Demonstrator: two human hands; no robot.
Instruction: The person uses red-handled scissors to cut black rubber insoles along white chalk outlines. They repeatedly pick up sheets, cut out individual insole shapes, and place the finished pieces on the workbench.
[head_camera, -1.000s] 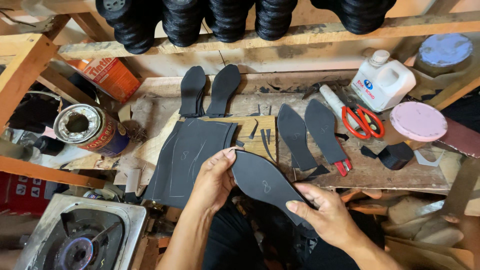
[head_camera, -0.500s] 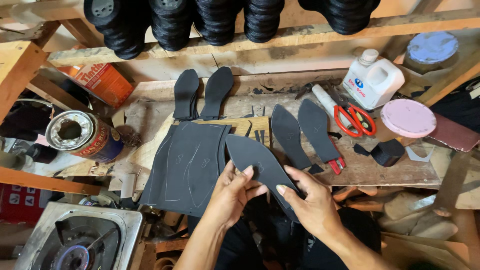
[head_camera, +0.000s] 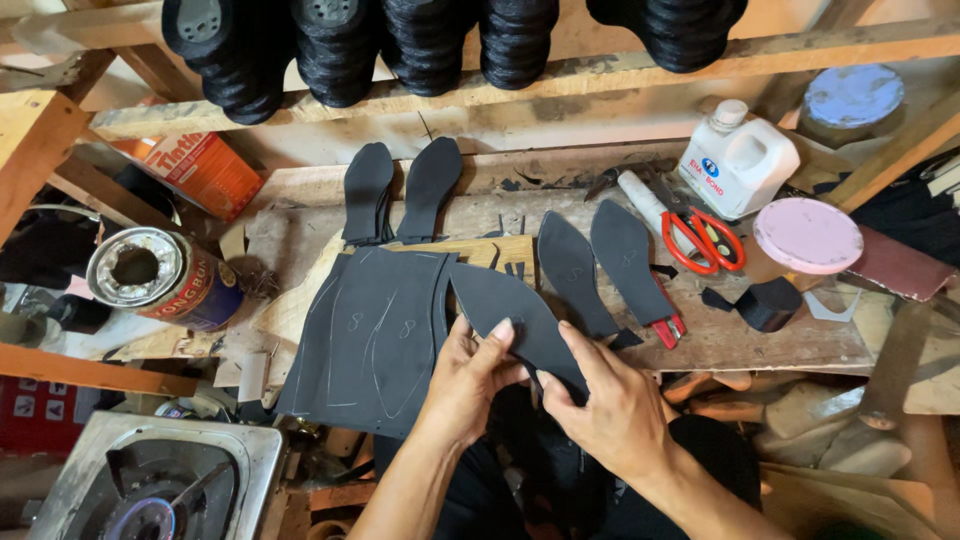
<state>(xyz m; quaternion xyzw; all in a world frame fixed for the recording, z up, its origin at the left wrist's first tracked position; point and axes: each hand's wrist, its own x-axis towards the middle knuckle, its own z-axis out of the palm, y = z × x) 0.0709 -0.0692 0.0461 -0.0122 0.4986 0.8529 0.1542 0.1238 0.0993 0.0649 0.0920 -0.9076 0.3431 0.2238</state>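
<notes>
Both hands hold one black sole-shaped rubber cutout over the front edge of the wooden bench. My left hand grips its lower left side, thumb on top. My right hand pinches its lower right end. The cutout's pointed tip aims up and left, over a dark rubber sheet marked with chalk sole outlines. Two finished black cutouts lie just right of it on the bench.
Two more sole cutouts lie at the bench's back. Red-handled scissors, a white glue jug, a pink lid and a small black block sit right. An open tin can stands left; a gas burner sits lower left. Stacked black soles fill the shelf above.
Both hands have carried the cutout up and toward the bench, its tip now over the chalked sheet. My right hand has slid closer along its lower end.
</notes>
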